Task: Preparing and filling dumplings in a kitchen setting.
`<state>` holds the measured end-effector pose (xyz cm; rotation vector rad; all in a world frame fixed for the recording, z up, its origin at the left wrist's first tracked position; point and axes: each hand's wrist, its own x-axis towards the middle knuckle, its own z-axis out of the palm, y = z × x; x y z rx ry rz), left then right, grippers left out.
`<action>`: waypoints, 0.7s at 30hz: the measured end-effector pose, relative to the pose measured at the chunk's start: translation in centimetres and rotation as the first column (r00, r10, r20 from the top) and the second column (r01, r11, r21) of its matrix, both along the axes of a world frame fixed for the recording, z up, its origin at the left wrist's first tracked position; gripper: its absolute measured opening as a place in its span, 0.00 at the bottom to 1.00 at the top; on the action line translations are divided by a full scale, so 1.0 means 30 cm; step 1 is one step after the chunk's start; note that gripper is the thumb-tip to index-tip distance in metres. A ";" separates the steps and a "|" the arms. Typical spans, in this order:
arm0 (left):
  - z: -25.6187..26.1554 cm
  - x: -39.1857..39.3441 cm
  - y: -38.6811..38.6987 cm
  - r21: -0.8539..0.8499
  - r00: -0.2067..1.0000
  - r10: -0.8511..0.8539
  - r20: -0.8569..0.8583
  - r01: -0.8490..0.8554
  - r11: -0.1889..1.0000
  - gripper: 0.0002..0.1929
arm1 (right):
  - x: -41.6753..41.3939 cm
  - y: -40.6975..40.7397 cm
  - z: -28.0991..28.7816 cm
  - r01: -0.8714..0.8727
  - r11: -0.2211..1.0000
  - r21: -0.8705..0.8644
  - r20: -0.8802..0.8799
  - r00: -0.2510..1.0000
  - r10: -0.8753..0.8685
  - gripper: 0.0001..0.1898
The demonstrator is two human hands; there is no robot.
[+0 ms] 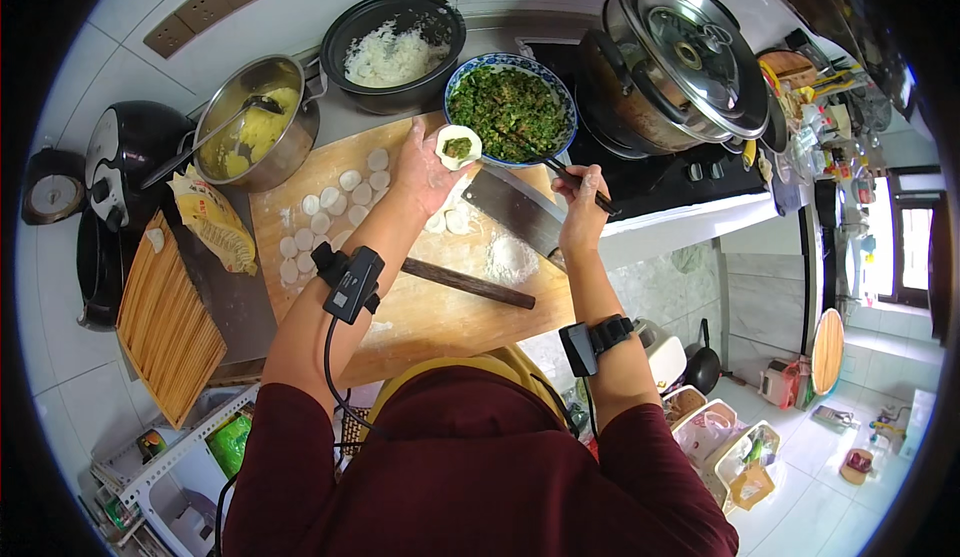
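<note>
My left hand [427, 170] holds a round dough wrapper [458, 134] with a small heap of green filling on it, just left of a blue-and-white bowl [574, 123] of chopped green filling [510, 112]. In my right hand [586, 204] is a pair of dark chopsticks [553, 167], their tips in the filling. Small flattened dough rounds [329, 197] lie in rows on the floured wooden board [420, 339] beneath my left forearm. A dark wooden rolling pin [469, 284] and a cleaver [514, 208] rest on the board, near a pile of flour [511, 257].
A black pot [330, 54] with white shreds and a steel pot [259, 170] with yellow mash stand behind the board. At right, a large lidded pot [645, 99] sits on the black cooktop [660, 182]. A slatted wooden tray [169, 324] lies at left beside a yellow bag [214, 223].
</note>
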<state>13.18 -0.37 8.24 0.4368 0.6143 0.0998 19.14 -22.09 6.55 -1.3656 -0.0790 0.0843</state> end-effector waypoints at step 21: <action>0.024 -0.001 -0.005 -0.041 0.997 -0.054 0.055 0.057 0.998 0.39 | -0.032 0.028 0.034 -0.049 0.969 0.242 -0.134 0.988 0.083 0.18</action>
